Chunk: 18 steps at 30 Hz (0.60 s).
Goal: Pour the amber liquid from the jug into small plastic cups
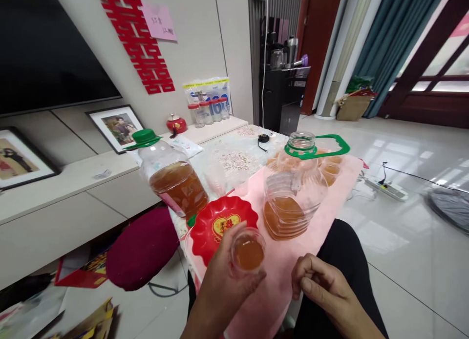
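My left hand (229, 275) is wrapped round a clear plastic cup (249, 251) of amber-brown liquid, held above the pink-covered table. Just behind the cup lies a red scalloped plate (205, 231) with a gold heart at its centre. My right hand (318, 278) rests by my knee at the table's edge, its fingers curled in, and nothing shows in it. Past the hands stands a large clear jug (293, 182), uncapped, with a green handle and brown liquid in its bottom. A second jug (179, 182), capped in green and fuller, leans at the left.
Filled cups (331, 168) stand behind the uncapped jug. A black tape measure (263, 138) lies at the table's far end. Red-lidded jars (207, 113) and a red pot (176, 124) line the cabinet. A maroon stool (142, 251) is at the left; a power strip (386, 188) lies on the floor.
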Available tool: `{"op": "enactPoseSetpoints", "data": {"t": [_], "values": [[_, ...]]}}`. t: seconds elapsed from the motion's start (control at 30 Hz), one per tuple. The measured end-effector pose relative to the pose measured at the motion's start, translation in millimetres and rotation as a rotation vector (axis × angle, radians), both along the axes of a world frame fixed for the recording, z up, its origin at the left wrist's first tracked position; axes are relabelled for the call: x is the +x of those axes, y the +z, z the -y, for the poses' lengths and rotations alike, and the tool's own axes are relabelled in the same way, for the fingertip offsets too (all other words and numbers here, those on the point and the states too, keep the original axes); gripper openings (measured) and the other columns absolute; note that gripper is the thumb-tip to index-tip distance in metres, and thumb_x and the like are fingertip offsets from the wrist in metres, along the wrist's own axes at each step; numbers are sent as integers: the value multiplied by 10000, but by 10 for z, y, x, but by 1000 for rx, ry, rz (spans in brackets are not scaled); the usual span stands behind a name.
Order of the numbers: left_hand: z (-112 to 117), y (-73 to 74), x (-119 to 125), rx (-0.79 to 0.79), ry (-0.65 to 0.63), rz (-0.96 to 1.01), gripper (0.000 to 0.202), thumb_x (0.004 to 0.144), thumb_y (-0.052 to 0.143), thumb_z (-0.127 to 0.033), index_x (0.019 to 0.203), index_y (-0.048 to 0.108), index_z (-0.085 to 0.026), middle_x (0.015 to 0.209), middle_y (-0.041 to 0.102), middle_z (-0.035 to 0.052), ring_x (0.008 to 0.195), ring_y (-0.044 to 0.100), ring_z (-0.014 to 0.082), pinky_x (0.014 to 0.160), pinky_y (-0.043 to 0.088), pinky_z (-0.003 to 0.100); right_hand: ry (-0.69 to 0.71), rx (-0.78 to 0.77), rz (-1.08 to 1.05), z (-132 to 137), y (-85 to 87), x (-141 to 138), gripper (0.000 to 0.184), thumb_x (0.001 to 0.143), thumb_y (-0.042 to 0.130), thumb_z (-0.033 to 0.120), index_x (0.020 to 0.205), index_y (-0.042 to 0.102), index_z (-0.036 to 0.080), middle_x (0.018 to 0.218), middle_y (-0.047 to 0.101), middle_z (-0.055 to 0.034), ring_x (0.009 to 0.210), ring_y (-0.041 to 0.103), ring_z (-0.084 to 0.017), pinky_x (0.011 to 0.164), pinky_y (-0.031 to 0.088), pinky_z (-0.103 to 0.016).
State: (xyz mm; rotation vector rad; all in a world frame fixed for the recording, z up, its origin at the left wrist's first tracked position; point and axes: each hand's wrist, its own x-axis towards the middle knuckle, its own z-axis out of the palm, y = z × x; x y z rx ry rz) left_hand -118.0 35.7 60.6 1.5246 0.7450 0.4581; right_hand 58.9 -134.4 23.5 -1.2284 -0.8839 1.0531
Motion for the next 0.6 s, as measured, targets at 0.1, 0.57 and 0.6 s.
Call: {"op": "enactPoseSetpoints", "data": {"t": [0.1,0.57,0.6], "values": [[118,-15,4,-105,-164,41,910,738,864,-444,1480,372,-259,1480,537,101,1437,500,246,1221,425,381,-12,11,-66,12,49,-10,441,1005,697,597,878,639,179,799,673,-39,757,626,-145,715,441,-248],[399,-229,310,-329,-277,13,834,571,872,-214,1358,598,-234,1266,691,63,1198,664,227,1023,518,263,-17,-54,-274,143,-51,71,502,863,854,565,821,552,166,691,604,4,535,573,-86,504,388,-169],[413,-265,322,-348,-282,11,827,582,876,-222,1363,601,-235,1239,698,58,1133,684,218,1019,529,277,-24,-64,-291,161,-68,78,506,843,866,562,809,553,167,691,607,1,528,573,-89,490,397,-169]]}}
